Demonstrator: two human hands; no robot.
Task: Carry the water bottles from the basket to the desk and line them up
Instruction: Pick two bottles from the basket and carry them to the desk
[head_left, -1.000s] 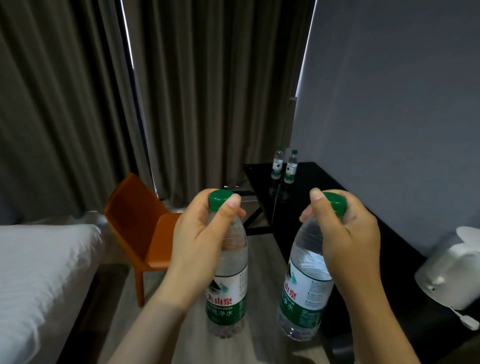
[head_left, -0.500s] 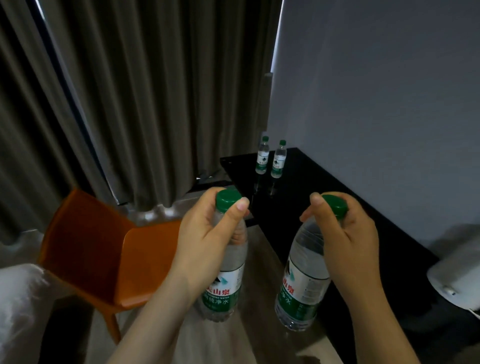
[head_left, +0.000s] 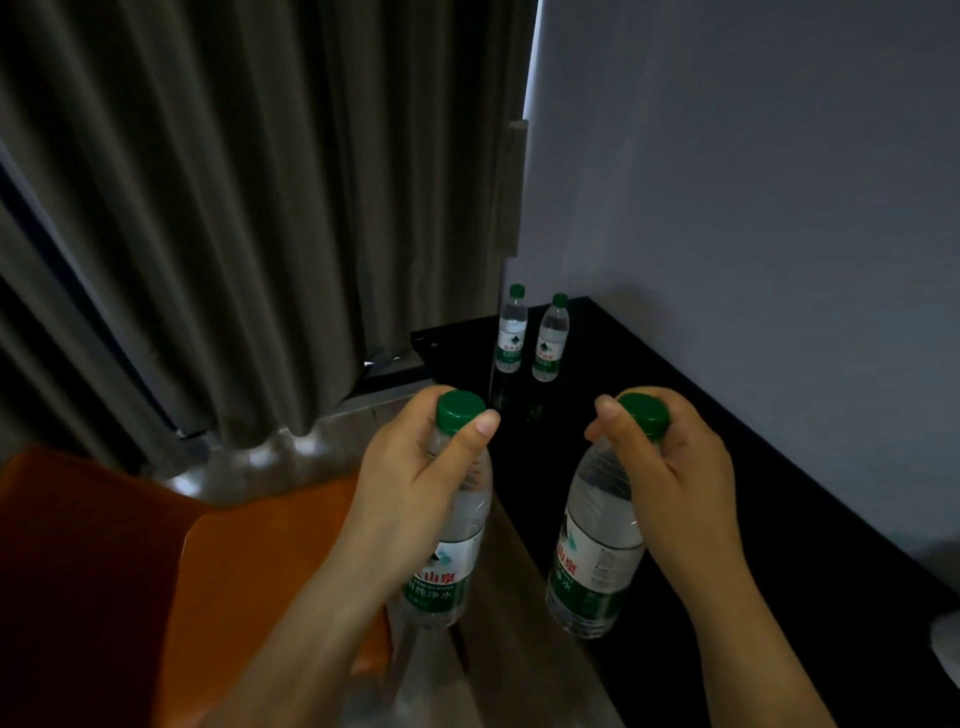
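Bottles: left bottle (head_left: 447, 551), right bottle (head_left: 592, 566) — full, hefty, slick plastic
Hold: left hand (head_left: 415, 483), right hand (head_left: 670, 478) wrapped tight round necks — under caps

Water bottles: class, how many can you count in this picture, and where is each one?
4. One in the left hand, one in the right hand, and two standing side by side at the desk's far end. None seem hidden.

One head-worn wide-angle camera looks forward and down from just above the left hand (head_left: 415, 483) and right hand (head_left: 670, 478), close to them, facing the long black glossy counter (head_left: 769, 519) running far right toward grey curtains (head_left: 208, 208)
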